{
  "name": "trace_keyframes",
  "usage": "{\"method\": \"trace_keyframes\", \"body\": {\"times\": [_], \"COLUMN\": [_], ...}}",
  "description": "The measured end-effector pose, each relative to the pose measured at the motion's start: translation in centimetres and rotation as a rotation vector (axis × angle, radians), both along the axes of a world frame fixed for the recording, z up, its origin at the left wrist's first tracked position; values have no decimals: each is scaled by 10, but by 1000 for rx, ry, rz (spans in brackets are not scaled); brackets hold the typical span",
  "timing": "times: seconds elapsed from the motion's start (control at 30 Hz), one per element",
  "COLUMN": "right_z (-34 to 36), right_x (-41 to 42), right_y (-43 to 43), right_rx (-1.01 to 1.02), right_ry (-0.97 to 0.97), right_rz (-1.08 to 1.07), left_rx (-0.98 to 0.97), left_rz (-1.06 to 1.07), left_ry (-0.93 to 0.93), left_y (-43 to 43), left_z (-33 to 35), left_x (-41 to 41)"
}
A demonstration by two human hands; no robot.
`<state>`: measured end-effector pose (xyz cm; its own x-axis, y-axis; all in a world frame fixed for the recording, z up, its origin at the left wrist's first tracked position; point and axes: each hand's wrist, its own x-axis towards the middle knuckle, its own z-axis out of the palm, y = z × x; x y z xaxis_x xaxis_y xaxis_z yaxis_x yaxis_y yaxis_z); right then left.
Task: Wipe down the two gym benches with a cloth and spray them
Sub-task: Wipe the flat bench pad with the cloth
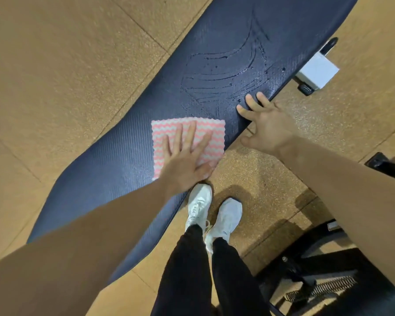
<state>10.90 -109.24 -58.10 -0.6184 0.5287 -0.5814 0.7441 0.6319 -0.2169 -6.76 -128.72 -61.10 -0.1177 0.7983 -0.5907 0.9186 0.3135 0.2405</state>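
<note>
One gym bench [128, 142] is seen, its dark blue padded top running diagonally from lower left to upper right across a tan speckled floor [55, 71]. One cloth [187, 126], pink and white in a zigzag pattern, is laid flat on the pad near its near edge. The left hand [187, 158] is pressed palm-down on the cloth, its fingers spread and extended, nothing being gripped. The right hand [265, 126] is rested on the near edge of the bench, to the right of the cloth and apart from it; its fingers are open, three fingertips being placed on the pad and the thumb hanging below the edge. Wet curved streaks [224, 76] and droplets are visible on the pad beyond the right hand. Two white shoes [212, 213] and two black trouser legs [198, 270] are counted below the bench edge. One white block-shaped part [317, 71] is seen under the bench at the upper right. Dark equipment with one coiled spring [324, 288] is seen at the lower right. No spray bottle is in view. No readable writing or brand can be made out.
</note>
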Motion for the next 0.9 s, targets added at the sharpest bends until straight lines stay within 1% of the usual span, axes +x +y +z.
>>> {"method": "trace_keyframes", "body": {"times": [0.1,0.2,0.27,0.4,0.57,0.67,0.73,0.8,0.9], "right_z": [-1,1,4,14,25,31,31,29,20], "right_x": [5,6,5,-1,-6,-6,-2,3,8], "right_y": [4,6,9,15,15,24,35,51,78], "right_rx": [11,14,36,7,-32,-39,-6,29,92], "right_ry": [34,49,28,-15,10,94,156,182,189], "right_rz": [7,10,34,45,27,-40,-139,-236,-346], "left_rx": [16,18,33,25,42,56,82,101,115], "left_rz": [53,192,247,264,283,253,215,163,47], "left_ry": [82,59,39,-9,-11,9,5,-15,13], "left_y": [36,82,108,143,145,142,140,139,139], "left_z": [-2,-2,-3,1,-1,-2,-2,-4,-5], "left_x": [-29,-58,-77,-98,-91,-80,-73,-60,-33]}}
